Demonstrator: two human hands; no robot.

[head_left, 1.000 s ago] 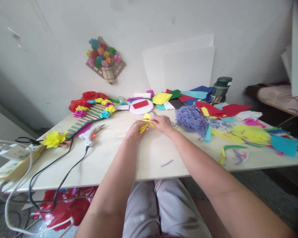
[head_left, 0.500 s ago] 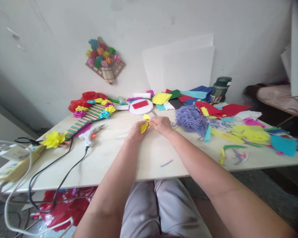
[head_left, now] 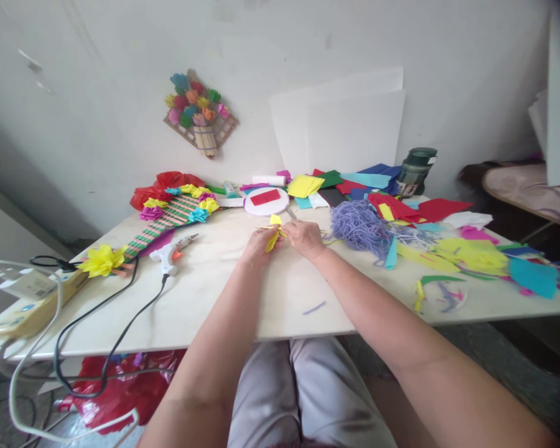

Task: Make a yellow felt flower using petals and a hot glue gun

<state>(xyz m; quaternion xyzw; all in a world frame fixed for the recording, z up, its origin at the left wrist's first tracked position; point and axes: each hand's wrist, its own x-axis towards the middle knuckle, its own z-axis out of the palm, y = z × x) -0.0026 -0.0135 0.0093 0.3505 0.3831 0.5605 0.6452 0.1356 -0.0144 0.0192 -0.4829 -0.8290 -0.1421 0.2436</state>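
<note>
The yellow paper bundle (head_left: 274, 238) is pinched between the fingers of the left hand (head_left: 257, 244) and right hand (head_left: 304, 238) above the table (head_left: 205, 298).

Matt yellow paper piece (head_left: 274, 238) — pale wooden table (head_left: 242, 298)

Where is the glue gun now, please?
The glue gun lies on the table's left half, between the yellow paper flower and the left hand.
</note>
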